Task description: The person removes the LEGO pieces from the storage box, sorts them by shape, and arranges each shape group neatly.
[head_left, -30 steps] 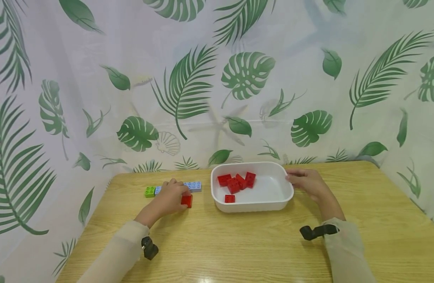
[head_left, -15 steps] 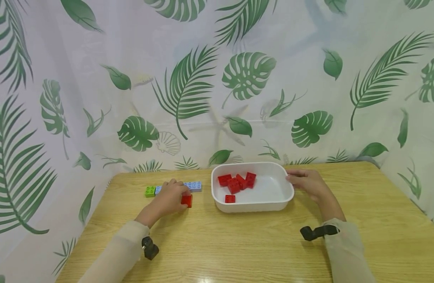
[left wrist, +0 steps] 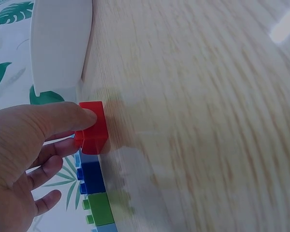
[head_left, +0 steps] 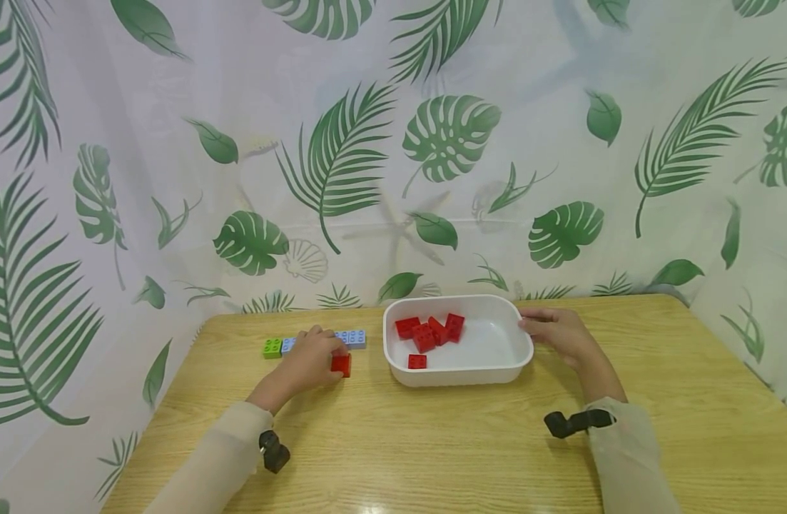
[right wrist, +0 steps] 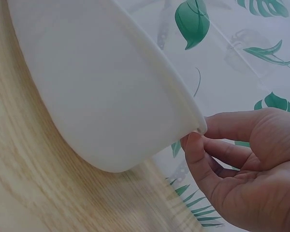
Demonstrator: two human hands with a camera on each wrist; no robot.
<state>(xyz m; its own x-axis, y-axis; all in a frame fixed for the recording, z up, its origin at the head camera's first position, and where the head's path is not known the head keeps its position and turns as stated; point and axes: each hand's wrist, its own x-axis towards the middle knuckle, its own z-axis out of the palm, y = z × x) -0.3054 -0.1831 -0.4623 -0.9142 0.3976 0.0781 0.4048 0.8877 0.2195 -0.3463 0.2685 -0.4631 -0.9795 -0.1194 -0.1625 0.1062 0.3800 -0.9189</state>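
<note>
My left hand (head_left: 306, 360) pinches a red toy building brick (left wrist: 93, 128) between thumb and fingers, low at the tabletop. A row of joined or abutting bricks lies by that hand: a light green brick (head_left: 272, 348) at the left end and light blue bricks (head_left: 353, 338) at the right. Behind the hand the row's middle is hidden in the head view; the left wrist view shows a dark blue brick (left wrist: 93, 177) and a green brick (left wrist: 100, 209). My right hand (head_left: 563, 335) pinches the rim of a white plastic bin (right wrist: 106, 87) at its right end.
Several loose red bricks (head_left: 424, 337) lie inside the bin, mostly toward its left. The wooden table (head_left: 432, 442) extends to a leaf-patterned curtain (head_left: 367, 178) behind the bin. Black wrist cameras sit on both sleeves.
My left hand and the red brick have shifted very slightly to the right. The right hand and the bin look unmoved.
</note>
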